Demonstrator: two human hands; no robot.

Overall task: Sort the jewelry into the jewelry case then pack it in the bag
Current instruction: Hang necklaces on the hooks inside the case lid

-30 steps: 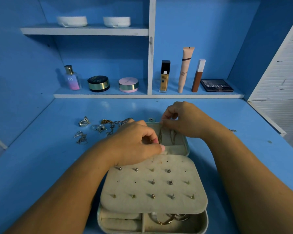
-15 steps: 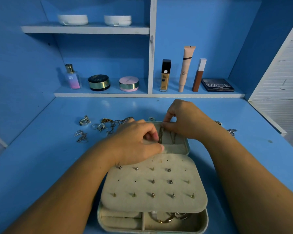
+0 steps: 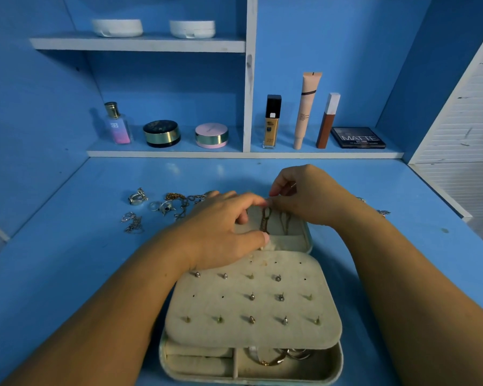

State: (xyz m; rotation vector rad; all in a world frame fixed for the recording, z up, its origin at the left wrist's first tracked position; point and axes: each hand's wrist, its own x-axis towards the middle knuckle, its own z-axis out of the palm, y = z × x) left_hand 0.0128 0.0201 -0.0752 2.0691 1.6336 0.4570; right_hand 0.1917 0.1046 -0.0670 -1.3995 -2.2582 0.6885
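Open jewelry case (image 3: 324,369) on blue table (image 3: 67,274), brown necklace (image 3: 265,220) lying in the case's far lid, left hand (image 3: 221,229) holding it with curled fingers, right hand (image 3: 310,196) pinching its top at the lid's far edge, loose jewelry (image 3: 162,207) left of the lid

Both forearms reach in from near; left hand (image 3: 221,232) curled palm-down, index tip meeting right hand (image 3: 307,196), whose fingers (image 3: 276,190) pinch a chain (image 3: 265,220).
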